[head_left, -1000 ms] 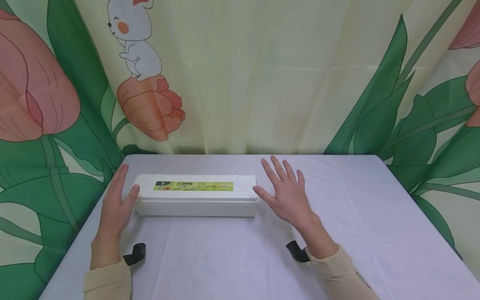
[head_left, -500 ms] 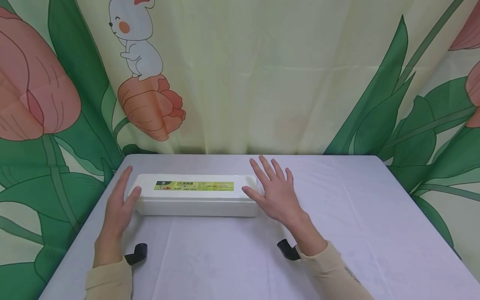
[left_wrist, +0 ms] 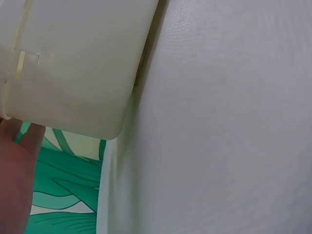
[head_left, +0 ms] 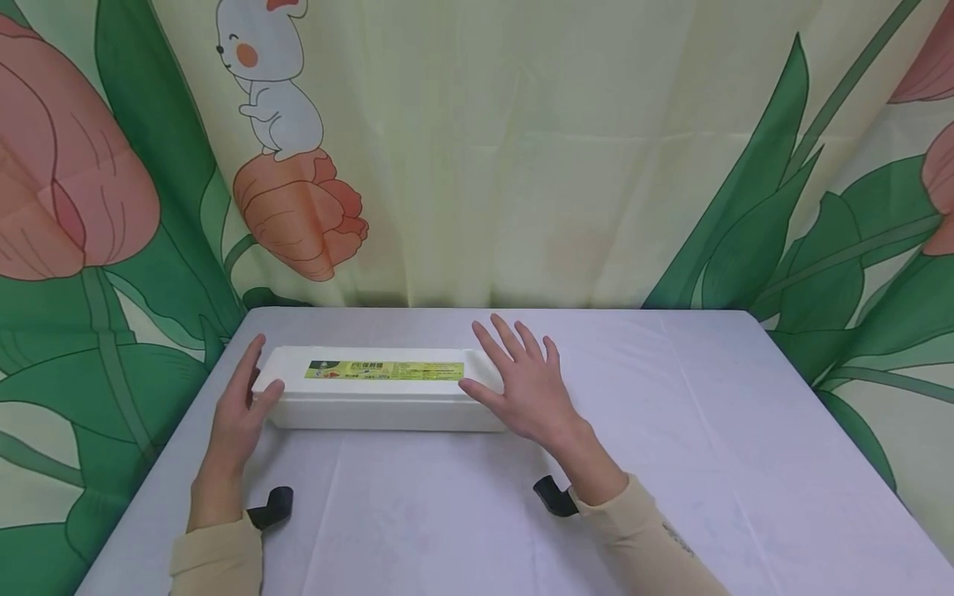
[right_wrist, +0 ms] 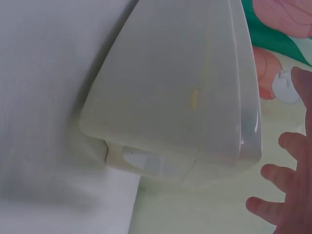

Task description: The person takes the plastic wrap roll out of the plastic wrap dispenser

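Observation:
A long white cling film box (head_left: 387, 414) lies on the table, its yellow-green label on the lid. At its left end is my left hand (head_left: 237, 418), fingers extended and thumb by the front corner. The left wrist view shows the fingers (left_wrist: 30, 139) close against the box end; whether they press on it I cannot tell. My right hand (head_left: 531, 393), fingers spread, is over the right end of the box and hides it in the head view. A gap lies between the right fingers (right_wrist: 280, 178) and the box in the right wrist view.
A white cloth covers the table (head_left: 671, 430). Behind it hangs a curtain (head_left: 507, 165) printed with tulips and a rabbit. A black wrist mount (head_left: 272, 507) sticks out at the left sleeve, another black mount (head_left: 555, 497) at the right one.
My right hand has moved left, from beside the box to over its right end, fingers still spread. The left hand has shifted slightly right, closer to the left end. The box stays put.

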Demonstrator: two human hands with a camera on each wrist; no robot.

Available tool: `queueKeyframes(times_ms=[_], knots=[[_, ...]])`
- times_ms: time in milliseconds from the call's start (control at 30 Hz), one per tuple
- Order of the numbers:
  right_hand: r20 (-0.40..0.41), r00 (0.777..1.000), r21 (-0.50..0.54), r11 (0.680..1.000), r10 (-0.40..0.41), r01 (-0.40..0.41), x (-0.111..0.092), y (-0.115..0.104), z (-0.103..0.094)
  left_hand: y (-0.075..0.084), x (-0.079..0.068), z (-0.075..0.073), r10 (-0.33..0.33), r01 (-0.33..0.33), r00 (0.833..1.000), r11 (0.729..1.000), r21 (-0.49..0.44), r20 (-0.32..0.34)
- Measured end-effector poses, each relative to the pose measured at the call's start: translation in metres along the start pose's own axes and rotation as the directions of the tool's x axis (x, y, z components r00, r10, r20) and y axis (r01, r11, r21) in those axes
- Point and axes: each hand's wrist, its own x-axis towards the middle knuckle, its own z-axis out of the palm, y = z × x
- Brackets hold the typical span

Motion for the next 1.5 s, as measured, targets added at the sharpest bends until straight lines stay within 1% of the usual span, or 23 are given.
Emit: queueKeyframes(times_ms=[200, 400, 533, 667, 800, 1033, 1233, 1500], knots=[[0.033, 0.999, -0.018, 1.000, -0.009, 0.010, 0.005, -0.005, 0.007, -0.004, -0.001, 0.001, -0.026, 0.027, 0.999, 0.999, -0.035, 0.024], [0.066, 0.997, -0.047, 0.998, -0.034, 0.037, 0.010, -0.010, 0.011, -0.006, -0.001, 0.001, -0.075, 0.080, 0.995, 0.994, -0.079, 0.064], [0.084, 0.995, -0.070, 0.995, -0.061, 0.067, 0.012, -0.012, 0.013, -0.006, -0.001, 0.002, -0.071, 0.081, 0.994, 0.989, -0.120, 0.088], [0.105, 0.991, -0.082, 0.993, -0.082, 0.090, 0.014, -0.013, 0.015, -0.007, -0.002, 0.003, -0.072, 0.086, 0.993, 0.985, -0.149, 0.096], [0.125, 0.988, -0.087, 0.991, -0.086, 0.097, 0.015, -0.013, 0.018, -0.011, -0.003, 0.003, -0.090, 0.104, 0.991, 0.983, -0.151, 0.098], [0.156, 0.983, -0.103, 0.989, -0.094, 0.111, 0.018, -0.012, 0.022, -0.018, -0.002, 0.002, -0.133, 0.154, 0.982, 0.975, -0.161, 0.134], [0.187, 0.979, -0.123, 0.986, -0.085, 0.109, 0.021, -0.011, 0.023, -0.023, -0.001, 0.002, -0.135, 0.160, 0.977, 0.976, -0.147, 0.167], [0.201, 0.976, -0.128, 0.986, -0.083, 0.110, 0.023, -0.011, 0.024, -0.025, -0.003, 0.003, -0.145, 0.168, 0.970, 0.980, -0.108, 0.193]])
